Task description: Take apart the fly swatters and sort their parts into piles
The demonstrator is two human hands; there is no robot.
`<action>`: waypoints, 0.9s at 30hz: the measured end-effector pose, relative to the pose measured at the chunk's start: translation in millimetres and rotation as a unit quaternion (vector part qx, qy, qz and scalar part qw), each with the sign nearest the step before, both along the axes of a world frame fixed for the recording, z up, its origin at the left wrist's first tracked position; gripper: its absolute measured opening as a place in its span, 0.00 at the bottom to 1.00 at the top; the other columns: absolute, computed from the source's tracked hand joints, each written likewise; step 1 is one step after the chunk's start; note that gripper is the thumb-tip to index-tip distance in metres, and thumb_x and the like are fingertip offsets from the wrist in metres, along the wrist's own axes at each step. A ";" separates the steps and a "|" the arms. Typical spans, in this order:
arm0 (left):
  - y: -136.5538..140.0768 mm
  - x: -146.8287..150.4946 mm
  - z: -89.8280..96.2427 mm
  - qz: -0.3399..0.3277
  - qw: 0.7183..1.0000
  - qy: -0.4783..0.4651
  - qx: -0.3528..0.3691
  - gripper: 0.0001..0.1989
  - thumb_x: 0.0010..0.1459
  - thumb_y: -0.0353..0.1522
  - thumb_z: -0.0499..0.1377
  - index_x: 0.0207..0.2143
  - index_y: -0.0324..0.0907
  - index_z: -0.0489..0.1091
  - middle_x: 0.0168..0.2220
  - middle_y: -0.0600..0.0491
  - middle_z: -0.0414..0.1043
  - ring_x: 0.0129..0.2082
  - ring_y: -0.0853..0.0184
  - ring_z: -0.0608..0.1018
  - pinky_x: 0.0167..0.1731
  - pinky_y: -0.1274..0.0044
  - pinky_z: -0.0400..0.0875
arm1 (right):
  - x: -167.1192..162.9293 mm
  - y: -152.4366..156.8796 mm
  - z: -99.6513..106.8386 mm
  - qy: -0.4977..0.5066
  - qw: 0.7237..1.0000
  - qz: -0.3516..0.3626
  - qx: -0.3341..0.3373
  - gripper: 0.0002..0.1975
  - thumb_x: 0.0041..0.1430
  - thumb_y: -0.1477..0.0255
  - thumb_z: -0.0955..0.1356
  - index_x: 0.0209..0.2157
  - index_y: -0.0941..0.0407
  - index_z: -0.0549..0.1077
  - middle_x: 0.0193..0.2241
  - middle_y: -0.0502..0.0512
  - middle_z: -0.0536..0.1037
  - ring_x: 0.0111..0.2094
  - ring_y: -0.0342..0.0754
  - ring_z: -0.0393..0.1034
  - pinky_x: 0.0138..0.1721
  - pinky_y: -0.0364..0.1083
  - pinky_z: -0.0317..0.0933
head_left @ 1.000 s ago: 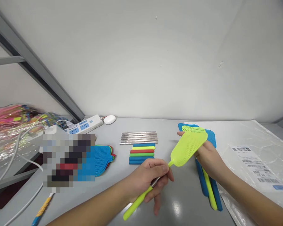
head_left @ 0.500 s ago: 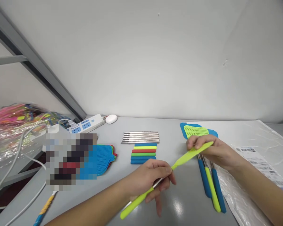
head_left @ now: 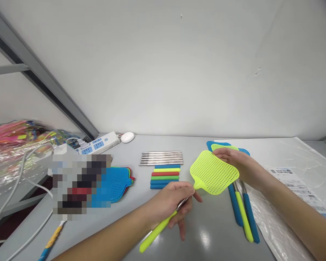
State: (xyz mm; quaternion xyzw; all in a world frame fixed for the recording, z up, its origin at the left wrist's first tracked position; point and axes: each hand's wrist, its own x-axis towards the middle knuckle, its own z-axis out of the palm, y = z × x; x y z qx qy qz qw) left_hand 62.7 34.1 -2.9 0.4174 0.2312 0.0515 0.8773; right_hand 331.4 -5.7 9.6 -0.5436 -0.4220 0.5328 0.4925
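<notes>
My left hand (head_left: 176, 203) is closed around the metal rod and neck of a yellow-green fly swatter (head_left: 214, 173), holding it tilted above the table. Its perforated head faces me broadside, and its yellow-green grip sticks out below my palm. My right hand (head_left: 235, 163) is at the upper right edge of the head, fingers together and bent against it; the thumb is hidden behind the head. Just beyond that hand lie several fly swatters with blue and yellow-green grips (head_left: 243, 217), their heads (head_left: 220, 145) partly covered by my hand.
Metal rods (head_left: 161, 158) lie in a row mid-table, with coloured grips (head_left: 165, 177) in front. To the left are stacked swatter heads (head_left: 119, 183), a power strip (head_left: 100, 144), a white mouse-shaped object (head_left: 127, 137) and cables. Clear plastic packaging (head_left: 282, 203) covers the right side.
The swatter's head has turned from nearly edge-on to broadside. My right hand has shifted slightly up at its edge, while my left hand keeps hold of the rod.
</notes>
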 end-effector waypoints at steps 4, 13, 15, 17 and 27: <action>-0.9 0.3 -1.2 0.005 1.000 0.015 0.010 0.14 0.65 0.38 0.50 0.36 0.38 0.69 0.16 0.63 0.60 0.06 0.79 0.57 0.13 0.78 0.71 | -4.9 -2.7 3.0 -0.007 0.996 0.069 -0.061 0.33 0.52 0.62 0.73 0.59 0.51 0.65 0.49 0.60 0.75 0.48 0.57 0.71 0.46 0.54 0.66; -1.4 1.0 -0.4 -0.008 1.000 0.004 0.004 0.13 0.64 0.35 0.50 0.35 0.37 0.70 0.15 0.62 0.60 0.06 0.78 0.57 0.12 0.79 0.70 | 2.4 -1.2 -0.7 -0.079 0.992 0.092 0.018 0.09 0.52 0.66 0.74 0.35 0.53 0.76 0.36 0.52 0.75 0.39 0.48 0.70 0.43 0.49 0.66; -1.6 1.0 -0.2 -0.019 1.000 0.005 -0.004 0.13 0.65 0.34 0.49 0.35 0.37 0.71 0.15 0.61 0.60 0.06 0.78 0.57 0.12 0.79 0.70 | 5.0 0.7 -3.9 -0.094 0.990 0.088 0.051 0.06 0.52 0.68 0.74 0.28 0.53 0.75 0.37 0.52 0.73 0.38 0.48 0.69 0.40 0.47 0.66; -1.6 1.0 0.0 -0.029 1.000 0.008 -0.007 0.14 0.65 0.33 0.49 0.35 0.37 0.71 0.16 0.61 0.61 0.06 0.78 0.57 0.12 0.79 0.70 | 6.1 2.3 -6.9 -0.094 0.990 0.068 0.076 0.09 0.52 0.67 0.74 0.23 0.54 0.73 0.42 0.53 0.71 0.41 0.49 0.69 0.38 0.48 0.65; -2.2 1.3 -1.7 -0.001 1.000 0.020 0.012 0.15 0.65 0.36 0.49 0.42 0.38 0.72 0.18 0.60 0.64 0.07 0.80 0.57 0.13 0.79 0.70 | 10.4 0.4 -2.7 -0.027 0.997 0.074 -0.013 0.13 0.61 0.59 0.64 0.37 0.52 0.75 0.40 0.55 0.74 0.41 0.51 0.70 0.36 0.47 0.64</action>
